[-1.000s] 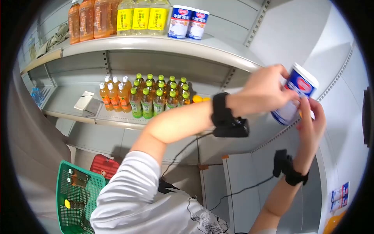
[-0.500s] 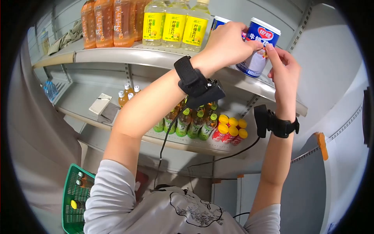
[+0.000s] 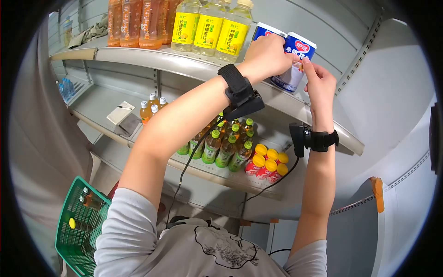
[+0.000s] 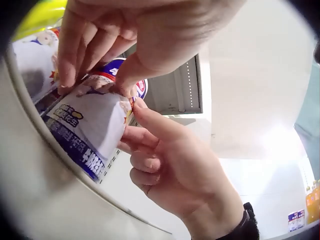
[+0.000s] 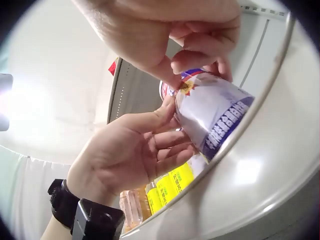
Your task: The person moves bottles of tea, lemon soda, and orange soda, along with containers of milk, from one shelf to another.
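A blue-and-white can [image 3: 290,77] with a white lid and a red heart logo stands at the front edge of the upper shelf [image 3: 194,64]. My left hand [image 3: 268,56] grips its left side, thumb across the front. From the right, my right hand [image 3: 321,85] holds it between thumb and fingers. Both thumbs meet near the middle of the label in the left wrist view, where the can's base [image 4: 75,150] sits right at the shelf lip. A matching can [image 3: 262,31] is beside it, partly hidden behind my left hand.
Lemon drink bottles [image 3: 207,32] and orange drink bottles [image 3: 154,23] stand left on the upper shelf. Below are green-capped bottles [image 3: 226,150], yellow-capped red bottles [image 3: 267,164] and a white box [image 3: 121,112]. A green basket [image 3: 69,194] holding bottles is at lower left. Cables hang from both wrists.
Both hands have carried the can from the right over to the upper shelf, beside the matching can. In the last half second it has come down slightly and left in view.
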A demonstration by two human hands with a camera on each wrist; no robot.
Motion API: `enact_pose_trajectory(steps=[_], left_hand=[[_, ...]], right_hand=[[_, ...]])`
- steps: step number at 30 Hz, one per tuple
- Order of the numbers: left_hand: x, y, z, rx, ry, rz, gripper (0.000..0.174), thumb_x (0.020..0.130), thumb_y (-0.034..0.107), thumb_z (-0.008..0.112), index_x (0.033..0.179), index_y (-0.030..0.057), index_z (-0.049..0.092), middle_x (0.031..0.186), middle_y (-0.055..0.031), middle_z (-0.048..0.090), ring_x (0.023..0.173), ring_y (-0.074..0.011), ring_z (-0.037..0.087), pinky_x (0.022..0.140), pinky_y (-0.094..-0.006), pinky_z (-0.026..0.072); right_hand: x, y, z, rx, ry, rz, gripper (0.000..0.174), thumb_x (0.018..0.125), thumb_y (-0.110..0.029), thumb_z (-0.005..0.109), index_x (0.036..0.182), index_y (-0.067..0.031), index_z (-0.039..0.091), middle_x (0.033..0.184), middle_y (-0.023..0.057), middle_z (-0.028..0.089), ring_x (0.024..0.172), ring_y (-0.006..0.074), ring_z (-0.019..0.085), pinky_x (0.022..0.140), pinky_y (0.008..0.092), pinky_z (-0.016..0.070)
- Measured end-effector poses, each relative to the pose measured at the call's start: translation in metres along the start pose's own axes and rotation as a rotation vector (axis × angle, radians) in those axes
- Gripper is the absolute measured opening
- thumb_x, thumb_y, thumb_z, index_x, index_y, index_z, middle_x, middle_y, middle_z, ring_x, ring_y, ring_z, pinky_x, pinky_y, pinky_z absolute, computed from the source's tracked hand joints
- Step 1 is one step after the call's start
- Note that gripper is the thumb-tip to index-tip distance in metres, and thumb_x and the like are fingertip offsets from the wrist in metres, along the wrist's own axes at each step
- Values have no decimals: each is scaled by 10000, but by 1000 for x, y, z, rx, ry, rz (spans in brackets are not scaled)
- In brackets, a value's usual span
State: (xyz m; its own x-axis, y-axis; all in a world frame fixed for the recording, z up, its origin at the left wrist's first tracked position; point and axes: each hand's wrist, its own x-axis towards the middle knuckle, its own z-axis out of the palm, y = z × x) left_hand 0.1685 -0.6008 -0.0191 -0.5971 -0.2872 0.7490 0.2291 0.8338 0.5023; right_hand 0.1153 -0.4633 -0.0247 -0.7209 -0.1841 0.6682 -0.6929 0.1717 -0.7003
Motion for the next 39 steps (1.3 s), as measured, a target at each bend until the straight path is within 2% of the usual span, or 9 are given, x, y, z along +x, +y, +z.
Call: enact_pose_trajectory(steps=[4,5,7,8,9,13,28,31,39], left_hand=[[-2,0,-1,70,-22,-12,365,687,332,667,840,3,630,726,-139,622,679,-268,605,621,-341,468],[-5,1,-1,53,-26,-15,356,684,323,662,801,-11,624,755,-165,618,712,-296,603,652,-363,470],[-6,0,1,36,-35,-18,350,682,313,658,762,-26,618,783,-190,614,744,-323,601,684,-384,473],[-7,-2,4,56,4,14,350,671,311,673,779,-19,622,724,-164,610,689,-295,600,638,-361,471],[-8,-2,5,75,44,46,353,661,308,689,795,-11,625,665,-137,606,634,-268,599,592,-338,470],[-18,-5,5,32,117,109,338,657,293,694,771,-17,620,641,-138,598,613,-265,595,577,-339,467],[-11,-14,15,209,155,175,290,661,260,668,571,-8,606,524,-178,540,546,-334,561,550,-388,461],[-9,-13,16,229,170,220,284,664,255,667,575,-9,607,525,-181,539,546,-335,562,554,-390,462],[-9,-11,21,238,140,118,257,662,264,675,639,11,633,639,-189,588,626,-339,588,611,-394,476]], right_hand=[[-1,14,5,43,-48,10,388,746,-322,629,867,47,628,733,91,616,534,99,527,438,229,419],[0,15,5,51,-47,7,388,746,-322,629,867,47,628,733,91,616,534,99,527,438,229,419],[-2,17,4,53,-37,14,388,738,-305,636,879,56,623,771,119,628,598,126,564,514,250,448],[-2,21,3,54,-35,18,388,738,-305,636,879,56,623,771,119,628,598,126,564,514,250,448],[-1,26,4,41,-32,-37,393,734,-297,637,900,60,616,796,133,632,657,148,584,574,267,458],[-6,31,5,19,-21,-116,428,721,-291,643,964,58,595,862,165,635,821,205,609,724,303,456],[5,35,14,-160,-39,-42,465,725,-337,628,995,37,579,846,163,633,779,255,621,685,325,473],[4,33,15,-191,-28,-28,468,721,-343,630,990,36,579,852,171,631,780,266,620,690,333,476],[12,41,21,-235,-8,-66,471,721,-366,622,989,20,587,861,176,628,804,284,617,702,345,477]])
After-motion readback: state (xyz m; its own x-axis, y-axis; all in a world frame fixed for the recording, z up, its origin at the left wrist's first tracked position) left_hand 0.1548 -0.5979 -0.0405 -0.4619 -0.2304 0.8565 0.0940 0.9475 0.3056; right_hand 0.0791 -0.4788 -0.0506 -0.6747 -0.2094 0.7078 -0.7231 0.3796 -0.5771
